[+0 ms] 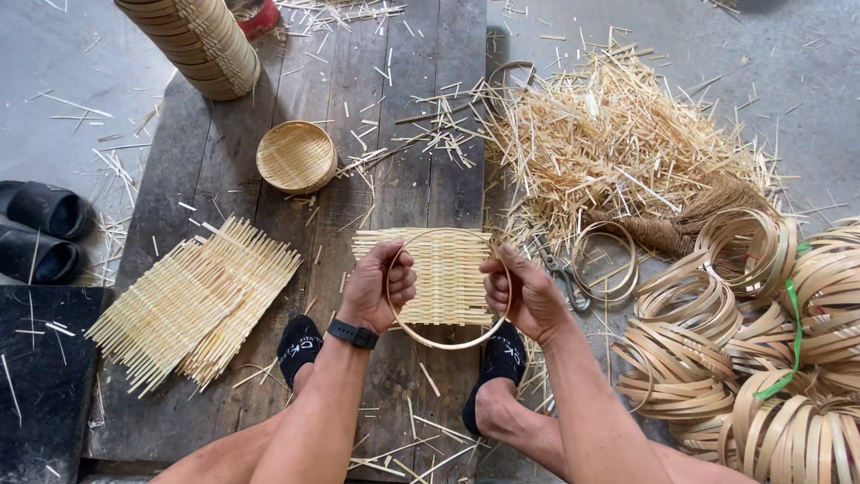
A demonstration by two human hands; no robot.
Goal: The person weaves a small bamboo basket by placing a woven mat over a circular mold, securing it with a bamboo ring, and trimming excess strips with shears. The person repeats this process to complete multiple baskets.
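Two bare hands hold one thin bamboo hoop over a square woven mat that lies flat on the plank table, just ahead of the person's two black-socked feet. The left hand, with a dark watch on its wrist, pinches the ring's left side with its fingers curled shut around it; the right hand is closed on the right side the same way. The hoop sits over the mat, though whether it presses on the weave or hovers just above it is hard to tell from this angle. From here the ring looks springy, so an uneven squeeze could warp it out of round or let it snap free of one hand, and a skewed placement would probably leave the mat's loose corners sticking out unevenly. One finished round basket tray rests farther up the table, one fanned pile of woven mats lies to the left, and one tall stack of rims stands at the far corner. One pair of scissors lies just beside the right hand, near the heap of bamboo offcuts, and many coiled strips crowd the right edge.
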